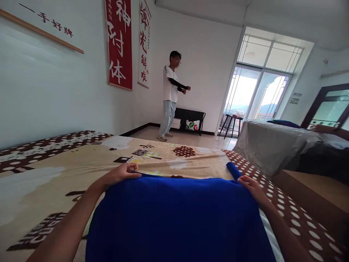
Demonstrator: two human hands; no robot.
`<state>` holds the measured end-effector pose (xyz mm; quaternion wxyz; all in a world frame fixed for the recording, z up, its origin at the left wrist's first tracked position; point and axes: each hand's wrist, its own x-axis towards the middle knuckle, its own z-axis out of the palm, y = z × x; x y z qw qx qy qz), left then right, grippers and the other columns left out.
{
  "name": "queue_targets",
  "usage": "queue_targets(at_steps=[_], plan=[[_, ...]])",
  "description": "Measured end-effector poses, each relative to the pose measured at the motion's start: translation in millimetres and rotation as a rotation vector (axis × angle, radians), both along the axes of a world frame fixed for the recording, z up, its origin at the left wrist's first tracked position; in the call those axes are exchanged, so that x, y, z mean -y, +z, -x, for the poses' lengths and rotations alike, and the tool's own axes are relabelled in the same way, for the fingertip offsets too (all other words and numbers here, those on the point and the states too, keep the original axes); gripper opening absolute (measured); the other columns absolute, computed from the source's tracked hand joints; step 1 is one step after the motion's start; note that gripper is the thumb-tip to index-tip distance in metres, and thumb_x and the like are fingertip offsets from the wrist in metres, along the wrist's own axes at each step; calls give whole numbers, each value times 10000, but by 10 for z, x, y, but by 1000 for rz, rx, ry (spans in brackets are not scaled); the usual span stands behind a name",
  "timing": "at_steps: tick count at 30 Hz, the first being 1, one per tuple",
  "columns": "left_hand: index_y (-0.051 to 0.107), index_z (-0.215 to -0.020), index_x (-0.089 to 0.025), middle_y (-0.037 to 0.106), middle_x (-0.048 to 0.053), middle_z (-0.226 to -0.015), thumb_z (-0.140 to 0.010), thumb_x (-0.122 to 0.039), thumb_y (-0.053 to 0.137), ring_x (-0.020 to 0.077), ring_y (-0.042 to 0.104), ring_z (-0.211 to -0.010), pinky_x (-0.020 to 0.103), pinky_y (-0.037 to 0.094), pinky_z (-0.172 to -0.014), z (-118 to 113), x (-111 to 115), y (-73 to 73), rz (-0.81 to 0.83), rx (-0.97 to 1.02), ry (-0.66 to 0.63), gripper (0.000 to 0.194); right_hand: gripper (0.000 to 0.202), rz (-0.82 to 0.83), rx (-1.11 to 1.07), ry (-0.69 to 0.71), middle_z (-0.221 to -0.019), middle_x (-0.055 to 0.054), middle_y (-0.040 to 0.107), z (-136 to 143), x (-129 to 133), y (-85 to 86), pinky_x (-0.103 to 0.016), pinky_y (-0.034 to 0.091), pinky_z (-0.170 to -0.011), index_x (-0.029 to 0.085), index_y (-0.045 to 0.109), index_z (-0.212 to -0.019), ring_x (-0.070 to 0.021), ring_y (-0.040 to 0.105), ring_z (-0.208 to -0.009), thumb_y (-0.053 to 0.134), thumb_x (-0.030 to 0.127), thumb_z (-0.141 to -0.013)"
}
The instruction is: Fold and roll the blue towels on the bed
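Note:
A bright blue cloth lies spread in front of me on a bed covered by a beige and brown patterned blanket. My left hand pinches the cloth's far left corner, fingers closed on the edge. At the far right corner my right hand grips the edge, where a small flap of blue sticks up. Both forearms run along the cloth's sides.
A person in a white shirt stands across the room by the wall with red banners. A second bed under a grey cover stands to the right, with someone's arm on it. A glass door, stool and low black bench are at the back.

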<state>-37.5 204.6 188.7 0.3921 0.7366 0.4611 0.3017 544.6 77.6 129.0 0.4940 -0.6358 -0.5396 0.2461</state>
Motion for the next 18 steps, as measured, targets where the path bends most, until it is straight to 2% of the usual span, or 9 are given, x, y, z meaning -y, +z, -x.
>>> queue_targets(at_steps=[2,4,7,9,12,15,18], plan=[[594,-823,-139,534,-89,-655,-731,-456,752,90,507,-619,193,378,-597,43,-203,-239,-3,-96,-30,365,565,51,93,35,-702,-16,675,9,-180,-224,-270,467,-551,188,709,-908,-171,605,-617,552,708,-753],[619,-822,-138,550,-68,-666,-801,-444,715,114,543,-638,238,429,-631,114,-321,-582,-16,-186,-22,321,563,95,194,77,-698,-20,685,5,-277,-481,-285,481,-586,193,733,-873,-189,623,-652,572,710,-721],[622,-784,-149,609,-22,-740,-837,-466,673,162,597,-729,324,482,-734,241,-388,-1085,-71,-291,62,326,434,131,355,125,-678,-21,692,-107,-352,-795,-316,482,-648,211,725,-761,-218,632,-673,668,626,-649],[625,-781,-169,662,21,-834,-805,-471,673,199,623,-835,341,469,-810,305,-426,-1306,-133,-326,149,307,367,133,444,123,-693,-28,701,-246,-416,-912,-335,473,-688,226,694,-713,-235,643,-698,626,587,-700],[642,-860,-203,714,46,-940,-815,-522,574,254,652,-934,305,449,-826,369,-583,-1409,-204,-340,282,329,353,132,544,62,-748,-35,715,-452,-584,-991,-350,459,-722,248,674,-800,-249,663,-744,502,556,-819],[650,-970,-202,737,49,-978,-860,-586,469,278,671,-947,277,446,-782,420,-866,-1348,-234,-364,414,439,356,143,628,-39,-736,-28,703,-546,-809,-1078,-342,436,-677,270,651,-883,-250,665,-722,441,557,-877],[661,-1019,-186,738,46,-990,-868,-581,476,272,674,-931,256,429,-763,448,-1115,-1335,-276,-406,518,461,344,161,694,-109,-719,-25,697,-523,-1008,-1246,-319,400,-611,280,625,-856,-249,664,-692,433,562,-893]])
